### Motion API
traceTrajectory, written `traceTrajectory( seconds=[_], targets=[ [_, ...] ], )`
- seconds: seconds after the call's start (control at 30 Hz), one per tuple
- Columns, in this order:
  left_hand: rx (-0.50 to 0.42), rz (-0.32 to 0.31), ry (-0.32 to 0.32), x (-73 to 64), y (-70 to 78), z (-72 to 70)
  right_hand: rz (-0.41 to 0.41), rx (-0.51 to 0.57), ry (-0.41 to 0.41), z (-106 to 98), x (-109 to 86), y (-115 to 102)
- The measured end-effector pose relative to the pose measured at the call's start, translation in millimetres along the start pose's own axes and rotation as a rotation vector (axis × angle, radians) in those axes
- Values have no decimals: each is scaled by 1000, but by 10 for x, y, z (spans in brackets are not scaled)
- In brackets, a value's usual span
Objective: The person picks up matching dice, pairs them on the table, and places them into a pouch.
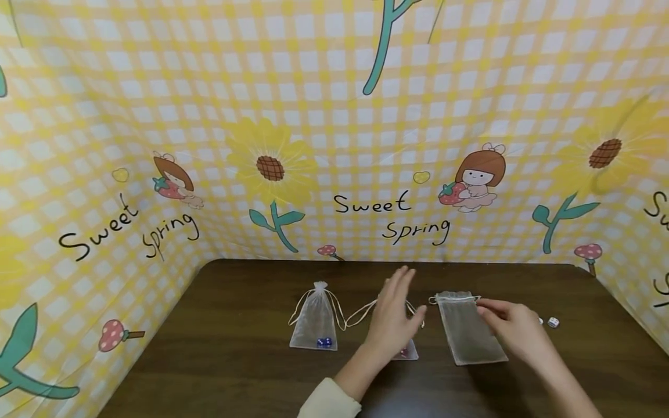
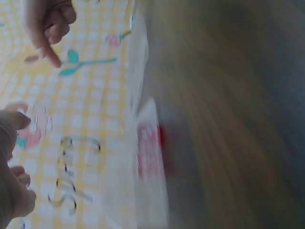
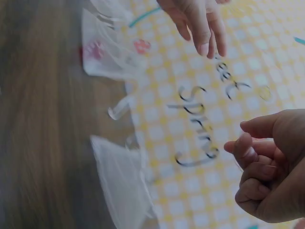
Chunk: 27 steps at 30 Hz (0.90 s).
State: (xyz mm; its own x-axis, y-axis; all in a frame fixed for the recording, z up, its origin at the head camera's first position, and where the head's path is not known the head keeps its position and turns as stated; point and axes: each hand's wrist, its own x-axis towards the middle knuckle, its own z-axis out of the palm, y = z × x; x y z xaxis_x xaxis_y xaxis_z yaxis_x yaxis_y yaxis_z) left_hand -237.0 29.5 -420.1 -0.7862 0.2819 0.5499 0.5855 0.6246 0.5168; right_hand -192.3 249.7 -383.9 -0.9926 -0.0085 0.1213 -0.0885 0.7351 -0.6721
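My left hand [image 1: 392,316] is spread over the middle organza drawstring bag [image 1: 410,351], hiding most of it; red dice [image 1: 404,352] show inside its lower end. My right hand [image 1: 514,328] is at the upper right of another sheer white drawstring bag [image 1: 473,334], which lies flat with nothing visible inside. Its fingertips overlap the drawstring end in the head view. In the right wrist view, the right hand [image 3: 267,167] appears raised apart from that bag [image 3: 121,181], fingers loosely bent. The left hand [image 3: 195,21] hangs over there with fingers pointing down.
On the left lies a closed organza bag [image 1: 315,322] with blue dice [image 1: 324,342] in it. White dice [image 1: 553,322] sit beyond the right hand, one partly hidden. A yellow checked cloth [image 1: 366,145] encloses the dark wooden table [image 1: 235,371].
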Motion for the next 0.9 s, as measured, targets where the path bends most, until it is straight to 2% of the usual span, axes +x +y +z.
traceTrajectory(
  seconds=[0.17, 0.27, 0.37, 0.47, 0.6, 0.77, 0.9],
  targets=[
    [-80, 84, -190, 99, 225, 273, 21, -50, 67, -258, -148, 151],
    [-75, 91, -312, 125, 317, 413, 50, -78, 79, -381, -218, 253],
    [-42, 77, -404, 140, 396, 527, 79, -96, 83, -480, -268, 359],
    [19, 92, -462, 147, 459, 625, 100, -114, 100, -548, -311, 462],
    [147, 143, -523, 159, 483, 739, 123, -152, 138, -599, -303, 602],
    [315, 151, -609, 155, 435, 826, 140, -200, 143, -662, -167, 863],
    [399, 161, -653, 136, 390, 875, 175, -260, 134, -697, -74, 1120]
  ],
)
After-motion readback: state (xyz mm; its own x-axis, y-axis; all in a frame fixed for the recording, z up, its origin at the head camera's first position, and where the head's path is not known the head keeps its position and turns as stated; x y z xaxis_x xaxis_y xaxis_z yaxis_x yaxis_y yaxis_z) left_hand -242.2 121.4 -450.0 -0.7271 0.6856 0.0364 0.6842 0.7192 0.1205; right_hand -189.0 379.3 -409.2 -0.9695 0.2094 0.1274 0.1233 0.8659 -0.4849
